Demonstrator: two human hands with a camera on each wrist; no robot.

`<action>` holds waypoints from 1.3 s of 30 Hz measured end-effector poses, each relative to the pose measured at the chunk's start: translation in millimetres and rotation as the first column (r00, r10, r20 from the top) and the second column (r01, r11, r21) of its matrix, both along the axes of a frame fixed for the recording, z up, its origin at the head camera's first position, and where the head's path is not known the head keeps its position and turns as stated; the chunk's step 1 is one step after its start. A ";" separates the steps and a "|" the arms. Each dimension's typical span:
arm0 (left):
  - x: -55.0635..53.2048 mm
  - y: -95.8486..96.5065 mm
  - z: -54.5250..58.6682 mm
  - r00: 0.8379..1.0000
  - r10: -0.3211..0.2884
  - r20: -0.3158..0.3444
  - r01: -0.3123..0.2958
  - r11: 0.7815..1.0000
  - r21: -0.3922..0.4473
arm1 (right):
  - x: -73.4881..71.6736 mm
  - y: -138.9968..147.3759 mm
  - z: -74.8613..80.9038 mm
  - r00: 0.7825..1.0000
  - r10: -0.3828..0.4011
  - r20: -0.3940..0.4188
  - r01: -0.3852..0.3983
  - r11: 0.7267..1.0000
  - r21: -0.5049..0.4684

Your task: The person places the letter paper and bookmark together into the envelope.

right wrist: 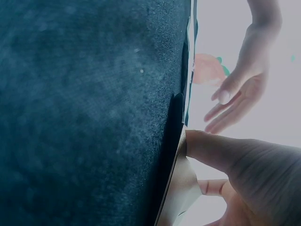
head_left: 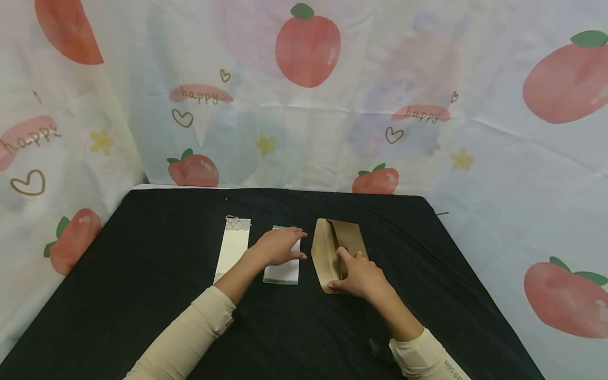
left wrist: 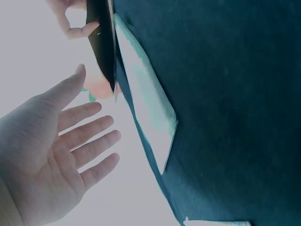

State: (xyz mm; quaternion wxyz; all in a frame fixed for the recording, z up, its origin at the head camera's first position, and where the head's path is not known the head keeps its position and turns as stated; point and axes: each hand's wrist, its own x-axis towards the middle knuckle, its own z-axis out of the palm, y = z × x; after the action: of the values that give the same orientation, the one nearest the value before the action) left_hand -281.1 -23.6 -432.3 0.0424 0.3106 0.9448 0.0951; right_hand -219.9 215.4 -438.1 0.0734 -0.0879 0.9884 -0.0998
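My left hand (head_left: 280, 247) is held over a white card (head_left: 281, 273) with green-patterned edges, its fingers and thumb spread. In the left wrist view the left palm (left wrist: 51, 165) shows bare, with nothing in it. To the right lies a brown paper envelope (head_left: 321, 253), its flap side facing left and its mouth gaping a little. My right hand (head_left: 363, 277) holds it, the thumb at the near edge and bent fingers at the mouth. The right wrist view has the thumb (right wrist: 207, 143) against the envelope's paper (right wrist: 181, 188).
A long cream bookmark (head_left: 234, 250) with lacy patterned ends and a pink string lies left of the card, partly behind the left forearm. Everything rests on a black cloth-covered table (head_left: 157, 248). A printed fabric backdrop (head_left: 313, 137) rises behind it and at both sides.
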 end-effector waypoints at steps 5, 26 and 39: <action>2.8 -12.0 5.1 0.999 0.039 0.004 -0.039 0.998 0.039 | 0.7 -0.3 0.6 1.000 -0.007 -0.002 0.007 1.000 0.003; 5.2 -40.8 -3.6 0.913 0.325 0.246 -0.385 0.885 0.260 | 3.6 -2.2 3.4 1.000 0.000 -0.007 0.000 1.000 0.005; 2.8 -32.9 -10.7 0.865 0.416 0.282 -0.489 0.825 0.283 | 3.1 -0.8 2.9 1.000 0.002 -0.006 -0.002 1.000 0.008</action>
State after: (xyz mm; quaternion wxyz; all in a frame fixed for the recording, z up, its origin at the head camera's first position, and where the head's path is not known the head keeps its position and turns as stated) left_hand -278.3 -56.6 -443.0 0.0619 0.0675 0.9500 0.2984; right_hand -216.8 214.5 -435.2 0.0708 -0.0890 0.9889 -0.0956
